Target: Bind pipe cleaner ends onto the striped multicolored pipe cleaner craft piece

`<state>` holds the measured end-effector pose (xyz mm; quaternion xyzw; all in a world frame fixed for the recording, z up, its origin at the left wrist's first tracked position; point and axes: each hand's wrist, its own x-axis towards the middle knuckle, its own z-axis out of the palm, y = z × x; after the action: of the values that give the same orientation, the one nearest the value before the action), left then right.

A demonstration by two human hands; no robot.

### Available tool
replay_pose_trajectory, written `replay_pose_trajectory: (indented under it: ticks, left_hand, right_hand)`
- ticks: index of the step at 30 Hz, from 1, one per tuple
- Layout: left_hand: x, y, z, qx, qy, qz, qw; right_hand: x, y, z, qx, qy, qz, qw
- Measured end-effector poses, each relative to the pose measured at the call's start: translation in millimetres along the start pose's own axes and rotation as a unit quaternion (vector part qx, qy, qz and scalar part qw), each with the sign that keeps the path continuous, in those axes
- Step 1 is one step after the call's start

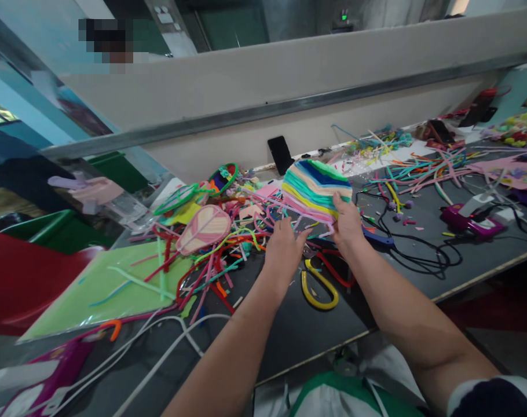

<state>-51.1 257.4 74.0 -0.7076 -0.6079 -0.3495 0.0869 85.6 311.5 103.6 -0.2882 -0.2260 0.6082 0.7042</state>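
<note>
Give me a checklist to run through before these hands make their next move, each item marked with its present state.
1. Right hand gripping the striped piece: ok, it holds the lower right edge.
2. Left hand holding something: cannot tell; its fingertips are near the piece's lower edge.
3. Striped face in view: ok, the coloured bands show.
4. Space beside the left hand uncluttered: not ok, a tangle of coloured strips lies there.
5. Yellow loop apart from both hands: ok, it lies on the table nearer the wearer.
</note>
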Motion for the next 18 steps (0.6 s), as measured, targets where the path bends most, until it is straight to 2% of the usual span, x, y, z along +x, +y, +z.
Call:
replay_pose_trajectory:
  ticks: [6,10,12,14,16,18]
  left_hand:
    - [0,4,-0.9,-0.029,-0.007,-0.029,0.999]
    - [5,8,-3.8,-0.175,-0.024,-0.083,0.981]
    - [9,10,-7.8,-0.301,-0.080,-0.154,0.938]
    - [11,11,-12.3,-0.423,-0.169,-0.211,0.865]
    - [13,12,-15.7,-0.503,-0.242,-0.230,0.797]
    - [13,13,-16.7,-0.552,-0.266,-0.234,0.755]
  right_hand:
    - [1,0,-1,-0.005,-0.001,-0.001,1.000]
    - [17,-13,-10,0.025,-0.052,-0.007,0.998]
    - [26,-21,-17,0.039,-0.067,-0.009,0.997]
    - [34,-27,-22,0.047,-0.074,-0.006,0.996]
    - [38,-31,-25,0.054,-0.079,-0.007,0.995]
    - [38,-32,-25,0.056,-0.083,-0.009,0.995]
